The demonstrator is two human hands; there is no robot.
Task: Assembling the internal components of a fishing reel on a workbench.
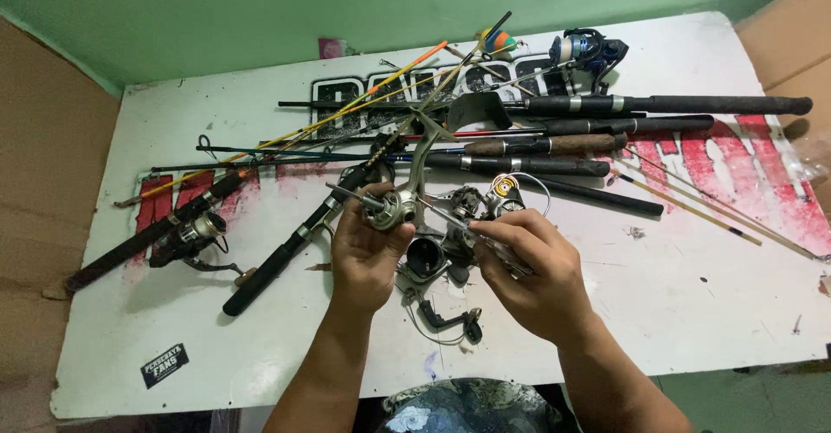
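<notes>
Left hand (368,247) gripping reel body (388,208), right hand (528,269) holding thin tool (450,223), fishing rods (554,143) behind

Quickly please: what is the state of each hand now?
Left hand: closed, holding a reel body.
Right hand: closed, holding a thin metal tool.

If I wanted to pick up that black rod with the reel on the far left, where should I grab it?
Probably the black rod by its bare handle just below the reel, from above: it lies flat and slanted, with open board alongside.
</notes>
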